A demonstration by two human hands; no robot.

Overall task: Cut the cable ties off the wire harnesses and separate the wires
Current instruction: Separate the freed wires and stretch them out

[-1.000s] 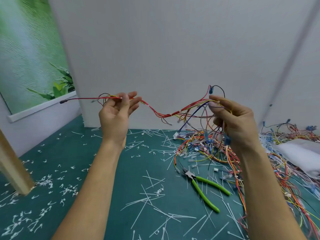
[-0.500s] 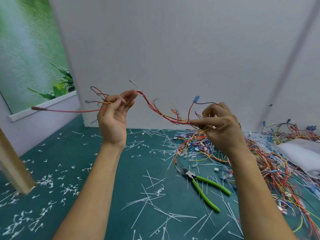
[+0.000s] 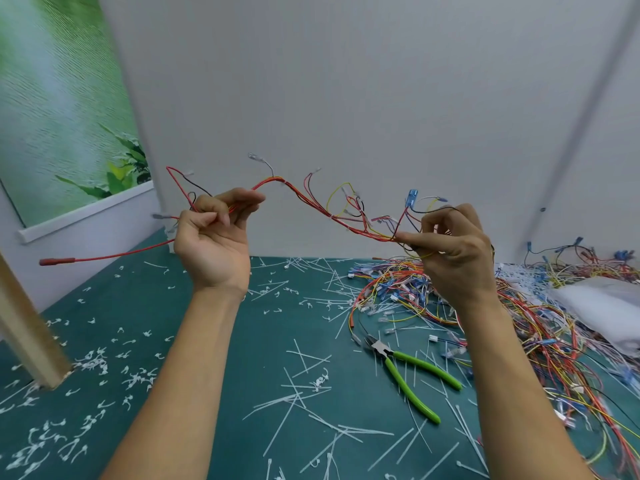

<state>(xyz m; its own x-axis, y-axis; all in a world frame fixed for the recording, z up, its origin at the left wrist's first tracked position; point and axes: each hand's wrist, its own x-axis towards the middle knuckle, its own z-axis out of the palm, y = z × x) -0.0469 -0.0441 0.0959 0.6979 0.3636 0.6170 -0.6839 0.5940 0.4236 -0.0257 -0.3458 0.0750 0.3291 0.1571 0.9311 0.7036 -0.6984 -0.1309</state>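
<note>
Cut cable ties (image 3: pixel 301 403): white strips and clipped heads, strewn over the green mat (image 3: pixel 138 323), nearest the camera.
Cutters (image 3: pixel 412 379): green-handled, flat on the mat just beside the right forearm; neither hand touches them.
Left hand (image 3: pixel 214 247): raised, palm toward the camera, fingers curled; thumb and fingertips pinch the wire harness (image 3: pixel 311 202) near its left end.
Right hand (image 3: pixel 453 258): raised, back toward the camera; forefinger and thumb point left and clamp the harness's right end, other fingers curled around loose strands.
Wire harness: mostly red with yellow and black strands, held in the air between both hands; it arches up past the left fingertips, then sags to the right fingertips.
Red lead (image 3: pixel 57 261): trails left and down from the left hand.
Blue connector (image 3: pixel 411 197): sticks up above the right forefinger.
Wire pile (image 3: pixel 415 292): multicoloured, on the mat beyond and right of the right hand.
Wall (image 3: pixel 346 81): plain grey, farthest back.
</note>
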